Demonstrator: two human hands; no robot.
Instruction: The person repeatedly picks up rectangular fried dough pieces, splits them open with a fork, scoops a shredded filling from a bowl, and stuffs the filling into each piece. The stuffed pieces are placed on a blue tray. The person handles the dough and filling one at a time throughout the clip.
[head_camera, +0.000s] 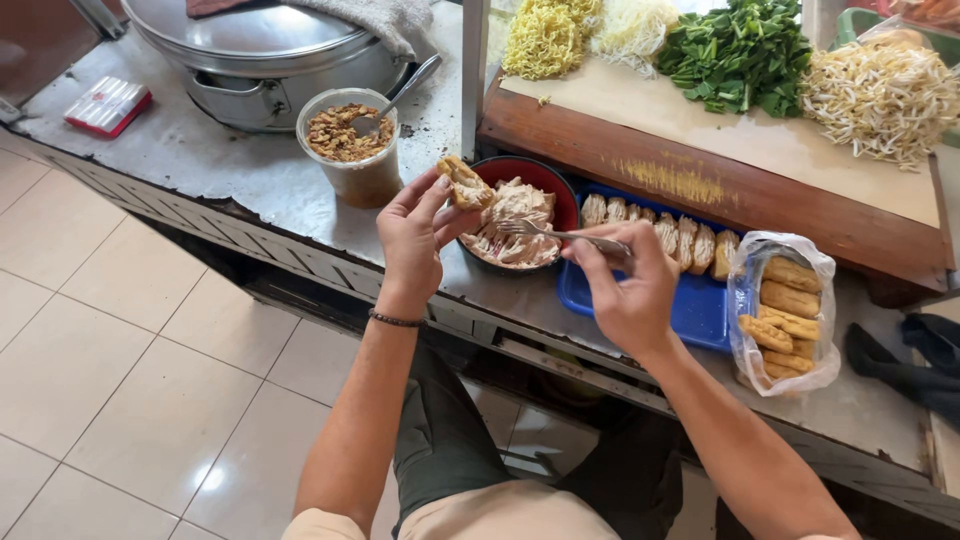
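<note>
Hands stuffing a tofu puff over a bowl of filling at a metal counter.

The left hand (415, 235) pinches a split tofu puff (464, 184) between thumb and fingertips, just above the near-left rim of the red bowl (562, 197). The right hand (628, 290) is closed around a fork (545, 233), whose tines rest in the pale filling (515, 225) heaped in that bowl. Right of the bowl, a blue tray (690, 305) holds a row of stuffed puffs (660, 228) along its far edge. Farther right, an open clear bag (785, 305) holds plain puffs. Left of the bowl stands a clear tub (352, 150) of brown crumbs with a spoon (400, 95) in it, near a lidded steel pot (262, 50). On the far wooden board (720, 165) lie noodles (545, 38), greens (735, 50) and sprouts (880, 95).
</note>
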